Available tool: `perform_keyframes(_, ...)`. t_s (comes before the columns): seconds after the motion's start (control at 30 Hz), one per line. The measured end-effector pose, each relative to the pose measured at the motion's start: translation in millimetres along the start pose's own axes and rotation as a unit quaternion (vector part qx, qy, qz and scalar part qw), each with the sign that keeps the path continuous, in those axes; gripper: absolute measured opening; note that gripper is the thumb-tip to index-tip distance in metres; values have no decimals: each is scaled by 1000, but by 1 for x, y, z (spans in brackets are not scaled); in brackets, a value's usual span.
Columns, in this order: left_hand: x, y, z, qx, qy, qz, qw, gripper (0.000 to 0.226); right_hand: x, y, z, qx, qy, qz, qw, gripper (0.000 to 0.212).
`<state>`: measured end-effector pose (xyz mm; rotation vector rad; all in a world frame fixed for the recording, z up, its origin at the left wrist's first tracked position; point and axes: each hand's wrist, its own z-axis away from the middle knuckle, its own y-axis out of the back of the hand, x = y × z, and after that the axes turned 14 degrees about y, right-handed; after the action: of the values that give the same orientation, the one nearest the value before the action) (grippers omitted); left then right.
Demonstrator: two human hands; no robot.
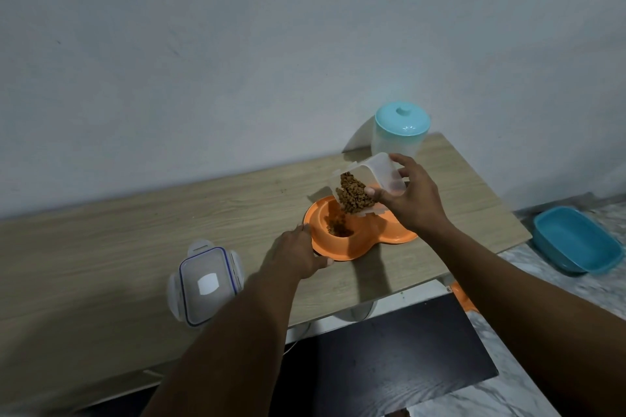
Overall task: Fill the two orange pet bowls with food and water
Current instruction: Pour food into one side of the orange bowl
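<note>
An orange double pet bowl [342, 247] sits on the wooden table [135, 247]. My right hand [411, 198] grips a clear plastic container [382, 173], tilted mouth-down over the left bowl. Brown kibble [354, 195] fills the container's lower part, and some kibble [338, 228] lies in the left bowl. The container and my right hand cover most of the right bowl. My left hand [296, 252] rests against the left rim of the orange bowl, thumb touching its front edge. A translucent jug with a teal lid [401, 132] stands behind the bowls by the wall.
The container's clear snap-lock lid [206, 281] lies flat on the table to the left. A teal plastic tub [576, 240] sits on the marble floor at the right. A dark panel [389, 359] lies below the table's front edge. A white wall runs behind.
</note>
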<state>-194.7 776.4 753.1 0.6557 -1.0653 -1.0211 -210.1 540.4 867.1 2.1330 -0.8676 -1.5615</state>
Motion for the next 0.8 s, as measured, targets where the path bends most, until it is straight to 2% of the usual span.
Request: perform_keyframes(0.8, 1, 13, 2, -43, 7, 0, 999, 86, 2, -5, 3, 0, 8, 2, 1000, 83)
